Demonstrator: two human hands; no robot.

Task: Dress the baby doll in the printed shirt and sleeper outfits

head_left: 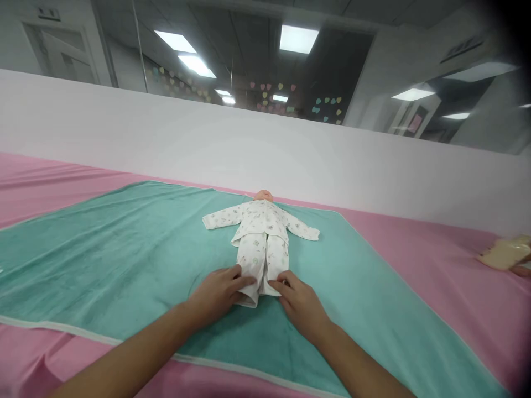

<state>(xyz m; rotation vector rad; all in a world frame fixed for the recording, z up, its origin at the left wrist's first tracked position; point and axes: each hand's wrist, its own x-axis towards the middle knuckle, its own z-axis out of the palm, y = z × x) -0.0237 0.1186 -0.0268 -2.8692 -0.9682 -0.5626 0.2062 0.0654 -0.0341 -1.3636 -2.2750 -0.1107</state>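
Note:
A baby doll (pixel 263 195) lies on its back, its head toward the wall. It wears a white printed long-sleeved top (pixel 260 218) with both sleeves spread out. White printed pants (pixel 252 250) cover its legs; no feet show past the cuffs. My left hand (pixel 219 290) pinches the cuff of the left pant leg between thumb and fingers. On the other pant leg, my right hand (pixel 299 298) grips the lower outer edge near the cuff.
Beneath the doll is a teal blanket (pixel 141 249) with pale edging, laid over a pink cover (pixel 418 243). A low white wall (pixel 232 146) with glass above stands behind. At the far right lies a cream-coloured object (pixel 504 253), with part of a person's hand (pixel 520 271) beside it.

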